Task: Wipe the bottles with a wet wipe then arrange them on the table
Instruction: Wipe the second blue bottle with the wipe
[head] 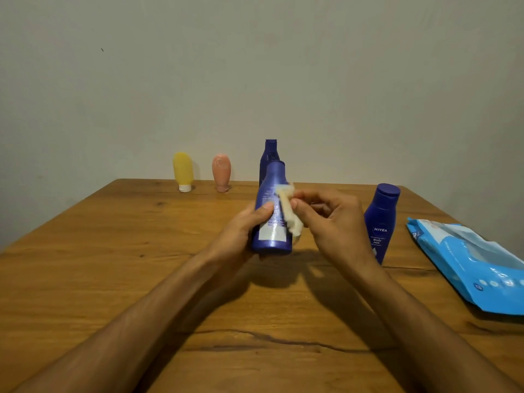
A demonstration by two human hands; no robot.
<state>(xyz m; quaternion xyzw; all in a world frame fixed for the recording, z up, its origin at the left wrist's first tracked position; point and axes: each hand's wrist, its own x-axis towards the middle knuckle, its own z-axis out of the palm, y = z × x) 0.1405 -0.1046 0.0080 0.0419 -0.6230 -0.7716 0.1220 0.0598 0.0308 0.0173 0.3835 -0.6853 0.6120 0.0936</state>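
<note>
Single head-worn wide-angle view, looking forward and down across brown wooden worktop (85,265) toward plain grey wall (255,66); forearms enter close from bottom edge.

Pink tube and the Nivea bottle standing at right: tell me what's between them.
Head view: the held blue bottle, the wipe, both hands, and a tall blue bottle standing behind.

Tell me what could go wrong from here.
The right hand works close beside the upright Nivea bottle; a wide wipe stroke might tip it. The left hand grips the held bottle only low down, so pressure from the wet wipe could make it slip.
</note>
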